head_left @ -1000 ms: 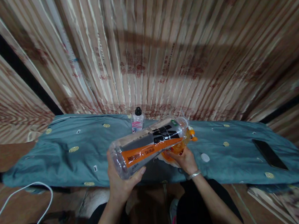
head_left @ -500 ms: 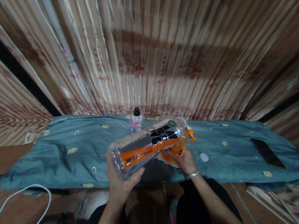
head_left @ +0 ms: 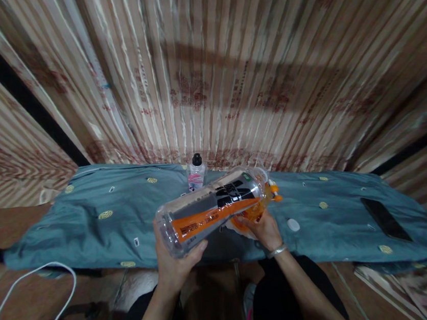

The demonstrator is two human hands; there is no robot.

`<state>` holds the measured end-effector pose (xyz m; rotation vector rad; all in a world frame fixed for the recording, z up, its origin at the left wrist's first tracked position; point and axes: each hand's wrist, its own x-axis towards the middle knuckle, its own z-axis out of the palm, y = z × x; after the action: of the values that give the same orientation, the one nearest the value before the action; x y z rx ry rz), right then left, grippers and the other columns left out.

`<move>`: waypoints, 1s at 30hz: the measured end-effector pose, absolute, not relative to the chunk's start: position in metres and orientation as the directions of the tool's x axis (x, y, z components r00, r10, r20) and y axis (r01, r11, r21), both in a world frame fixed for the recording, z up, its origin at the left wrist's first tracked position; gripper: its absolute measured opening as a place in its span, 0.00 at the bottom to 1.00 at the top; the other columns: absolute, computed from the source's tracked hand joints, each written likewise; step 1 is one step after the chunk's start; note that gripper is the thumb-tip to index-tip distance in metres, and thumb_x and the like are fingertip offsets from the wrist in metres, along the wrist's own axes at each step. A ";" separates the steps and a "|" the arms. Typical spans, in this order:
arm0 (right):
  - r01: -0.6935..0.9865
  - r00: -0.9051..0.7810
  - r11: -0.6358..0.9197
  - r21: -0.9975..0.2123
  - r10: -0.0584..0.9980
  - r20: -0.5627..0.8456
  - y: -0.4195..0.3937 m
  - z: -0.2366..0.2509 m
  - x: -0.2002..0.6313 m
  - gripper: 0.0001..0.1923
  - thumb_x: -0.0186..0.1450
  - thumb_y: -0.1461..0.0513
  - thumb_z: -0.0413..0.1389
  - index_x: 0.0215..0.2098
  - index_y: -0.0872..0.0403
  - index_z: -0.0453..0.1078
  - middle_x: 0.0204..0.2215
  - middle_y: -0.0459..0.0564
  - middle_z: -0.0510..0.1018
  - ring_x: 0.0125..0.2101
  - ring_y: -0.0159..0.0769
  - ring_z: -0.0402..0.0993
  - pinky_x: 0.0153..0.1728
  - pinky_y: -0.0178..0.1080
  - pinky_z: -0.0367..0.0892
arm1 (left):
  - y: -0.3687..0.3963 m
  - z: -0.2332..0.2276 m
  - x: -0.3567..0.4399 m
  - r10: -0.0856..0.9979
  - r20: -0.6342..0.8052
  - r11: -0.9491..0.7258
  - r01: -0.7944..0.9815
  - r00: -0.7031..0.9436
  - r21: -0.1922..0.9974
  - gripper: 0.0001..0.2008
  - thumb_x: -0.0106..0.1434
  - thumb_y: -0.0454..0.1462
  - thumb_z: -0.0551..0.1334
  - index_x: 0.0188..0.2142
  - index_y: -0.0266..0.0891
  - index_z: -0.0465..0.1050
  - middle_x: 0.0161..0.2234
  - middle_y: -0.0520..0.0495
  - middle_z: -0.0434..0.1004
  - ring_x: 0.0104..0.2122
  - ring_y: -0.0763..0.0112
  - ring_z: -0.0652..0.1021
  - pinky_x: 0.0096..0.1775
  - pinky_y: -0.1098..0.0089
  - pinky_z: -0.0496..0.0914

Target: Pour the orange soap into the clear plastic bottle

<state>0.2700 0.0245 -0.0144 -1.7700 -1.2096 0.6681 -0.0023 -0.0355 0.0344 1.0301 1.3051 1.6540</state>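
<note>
A big clear plastic bottle point(head_left: 204, 212) with an orange and black label lies tilted in my left hand point(head_left: 175, 262). My fingers wrap round its base end, and its neck points up to the right. My right hand point(head_left: 264, 230) is closed on an orange see-through object point(head_left: 257, 210) below the bottle's neck; its kind is unclear. Small orange and white parts point(head_left: 276, 193) stick out on its right side. The bottle hides much of this object, and I cannot tell whether the two touch. Behind the bottle stands a small clear bottle point(head_left: 196, 174) with a black cap and pink label.
A teal patterned cloth point(head_left: 127, 216) covers the narrow table. A white round disc point(head_left: 293, 224) lies right of my right hand, and a black phone point(head_left: 386, 219) farther right. A striped curtain point(head_left: 203, 68) hangs behind. A white cable point(head_left: 33, 273) loops at the lower left.
The whole view has shifted slightly. Both hands keep their grip, with the large bottle and orange object in nearly the same pose.
</note>
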 end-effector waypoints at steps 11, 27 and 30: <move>0.473 0.372 -0.057 -0.879 0.918 0.141 0.025 -0.016 0.268 0.49 0.57 0.29 0.67 0.61 0.54 0.74 0.47 0.66 0.92 0.48 0.66 0.92 0.47 0.58 0.84 | -0.032 0.045 0.002 0.926 0.111 -0.158 -0.105 -0.362 0.982 0.40 0.40 0.54 0.88 0.47 0.43 0.75 0.55 0.36 0.89 0.57 0.38 0.89 0.66 0.41 0.81; 0.470 0.416 -0.082 -0.879 0.899 0.138 0.027 -0.014 0.262 0.44 0.53 0.33 0.71 0.55 0.52 0.74 0.45 0.66 0.91 0.49 0.67 0.90 0.46 0.60 0.85 | -0.029 0.040 0.005 0.909 0.114 -0.173 -0.116 -0.400 0.978 0.52 0.38 0.55 0.88 0.59 0.43 0.72 0.54 0.38 0.88 0.56 0.39 0.88 0.67 0.40 0.79; 0.481 0.416 -0.101 -0.871 0.901 0.125 0.026 -0.011 0.262 0.45 0.51 0.33 0.72 0.55 0.51 0.74 0.43 0.64 0.91 0.47 0.67 0.90 0.44 0.59 0.85 | -0.029 0.040 0.004 0.912 0.114 -0.166 -0.099 -0.394 0.981 0.53 0.38 0.56 0.87 0.59 0.43 0.72 0.53 0.37 0.89 0.55 0.40 0.89 0.67 0.39 0.79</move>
<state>0.2618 0.0257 -0.0114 -1.7391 -1.2061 0.5647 0.0039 -0.0291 0.0399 0.9992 1.3181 1.6674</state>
